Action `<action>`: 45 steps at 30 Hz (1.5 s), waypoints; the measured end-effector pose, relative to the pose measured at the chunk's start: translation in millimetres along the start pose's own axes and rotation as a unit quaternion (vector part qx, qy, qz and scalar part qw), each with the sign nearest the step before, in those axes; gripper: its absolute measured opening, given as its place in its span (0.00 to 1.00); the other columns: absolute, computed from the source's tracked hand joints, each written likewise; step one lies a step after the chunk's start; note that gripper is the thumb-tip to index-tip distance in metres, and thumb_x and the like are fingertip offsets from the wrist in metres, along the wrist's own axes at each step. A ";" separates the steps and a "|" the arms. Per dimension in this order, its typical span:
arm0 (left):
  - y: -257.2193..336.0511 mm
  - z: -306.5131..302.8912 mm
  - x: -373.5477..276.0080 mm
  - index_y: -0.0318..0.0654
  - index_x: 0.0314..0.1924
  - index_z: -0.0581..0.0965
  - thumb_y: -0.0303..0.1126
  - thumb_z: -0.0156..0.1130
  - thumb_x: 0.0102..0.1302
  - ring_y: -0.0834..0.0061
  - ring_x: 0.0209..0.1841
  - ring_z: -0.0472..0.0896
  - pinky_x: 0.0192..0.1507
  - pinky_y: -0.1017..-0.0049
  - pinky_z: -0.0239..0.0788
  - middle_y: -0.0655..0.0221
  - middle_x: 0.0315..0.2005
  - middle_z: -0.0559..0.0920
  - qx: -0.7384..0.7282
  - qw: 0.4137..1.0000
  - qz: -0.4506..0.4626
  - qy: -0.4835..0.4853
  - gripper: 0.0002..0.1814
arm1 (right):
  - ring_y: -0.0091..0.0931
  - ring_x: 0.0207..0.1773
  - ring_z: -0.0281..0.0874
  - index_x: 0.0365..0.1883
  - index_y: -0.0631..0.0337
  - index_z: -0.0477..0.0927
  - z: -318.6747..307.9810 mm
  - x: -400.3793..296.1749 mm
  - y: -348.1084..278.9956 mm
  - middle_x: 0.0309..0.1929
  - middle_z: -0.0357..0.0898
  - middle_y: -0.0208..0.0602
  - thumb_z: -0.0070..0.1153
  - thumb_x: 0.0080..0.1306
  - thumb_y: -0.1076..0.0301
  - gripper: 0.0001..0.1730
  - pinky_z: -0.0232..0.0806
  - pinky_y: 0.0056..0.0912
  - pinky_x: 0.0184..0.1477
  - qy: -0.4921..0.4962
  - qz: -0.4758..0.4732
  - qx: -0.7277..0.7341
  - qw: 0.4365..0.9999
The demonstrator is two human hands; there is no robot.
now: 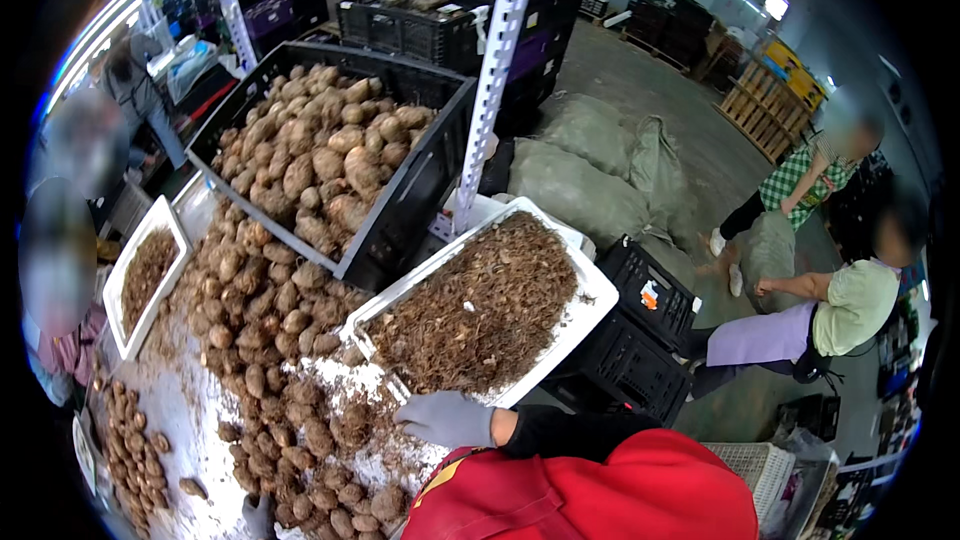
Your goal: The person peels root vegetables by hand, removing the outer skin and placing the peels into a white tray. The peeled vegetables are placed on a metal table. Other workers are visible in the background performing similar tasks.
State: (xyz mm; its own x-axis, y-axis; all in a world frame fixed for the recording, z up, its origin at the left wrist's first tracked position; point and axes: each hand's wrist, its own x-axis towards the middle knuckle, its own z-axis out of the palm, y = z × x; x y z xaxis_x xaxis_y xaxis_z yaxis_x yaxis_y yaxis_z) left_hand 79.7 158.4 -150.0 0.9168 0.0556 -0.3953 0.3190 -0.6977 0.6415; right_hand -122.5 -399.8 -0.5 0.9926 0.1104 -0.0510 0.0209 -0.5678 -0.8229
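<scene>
My right hand [448, 420], in a grey glove, rests on the metal worktable [187, 382] by the near corner of a white foam box [600, 291]. The box holds brown fibrous peelings [480, 307]. Loose fibres lie under the fingertips, but whether they grip anything is hidden. My left hand [259, 516], also gloved in grey, shows only partly at the bottom edge, beside a heap of hairy taro corms [300, 457]; what it holds cannot be seen. The heap runs back to a large black plastic crate [405, 232] full of taro corms [322, 142].
A smaller foam tray [174, 221] of peelings and a group of small corms [131, 450] lie leftward. A perforated metal post [495, 82] rises beside the crate. Stuffed sacks [585, 180] and black crates [622, 345] stand rightward. Several people are nearby, two handling a sack [769, 259].
</scene>
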 end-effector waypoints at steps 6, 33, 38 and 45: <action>52.1 27.9 -20.2 0.32 0.51 0.79 0.44 0.66 0.70 0.79 0.33 0.75 0.35 0.75 0.67 0.72 0.37 0.82 0.047 0.999 0.012 -0.002 0.21 | 0.43 0.46 0.80 0.49 0.57 0.78 14.4 6.2 9.1 0.43 0.79 0.43 0.49 0.75 0.58 0.14 0.73 0.48 0.46 -0.020 -0.047 -0.046 0.998; 275.7 90.3 -162.8 0.34 0.68 0.69 0.42 0.52 0.77 0.67 0.48 0.81 0.44 0.67 0.77 0.58 0.56 0.79 -0.731 0.613 0.152 -0.256 0.26 | 0.43 0.36 0.81 0.52 0.56 0.81 -32.2 65.7 -90.9 0.38 0.81 0.44 0.59 0.68 0.68 0.14 0.72 0.41 0.38 0.045 -0.217 -0.012 0.975; 269.3 115.1 -178.8 0.37 0.65 0.72 0.45 0.52 0.78 0.70 0.47 0.82 0.40 0.71 0.77 0.62 0.53 0.82 -0.685 0.676 0.084 -0.260 0.24 | 0.41 0.40 0.84 0.60 0.59 0.80 -17.4 70.0 -94.5 0.47 0.80 0.51 0.64 0.66 0.63 0.24 0.75 0.37 0.42 0.050 -0.209 0.049 0.975; 215.2 178.7 -201.7 0.40 0.51 0.76 0.44 0.55 0.77 0.81 0.37 0.76 0.38 0.81 0.70 0.74 0.40 0.80 -0.632 0.730 0.034 -0.258 0.16 | 0.41 0.40 0.82 0.49 0.57 0.86 24.1 64.1 -81.2 0.39 0.81 0.44 0.62 0.65 0.73 0.14 0.74 0.39 0.42 0.034 -0.222 0.030 0.974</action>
State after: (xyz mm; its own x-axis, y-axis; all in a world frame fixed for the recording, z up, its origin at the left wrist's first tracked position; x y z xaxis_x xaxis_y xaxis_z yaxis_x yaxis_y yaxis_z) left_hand -79.4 -130.6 -49.6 0.8327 -0.4518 -0.3201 0.5421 0.5475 0.6374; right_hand -63.5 -326.9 49.4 0.8929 0.2789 0.3534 0.4450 -0.4281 -0.7866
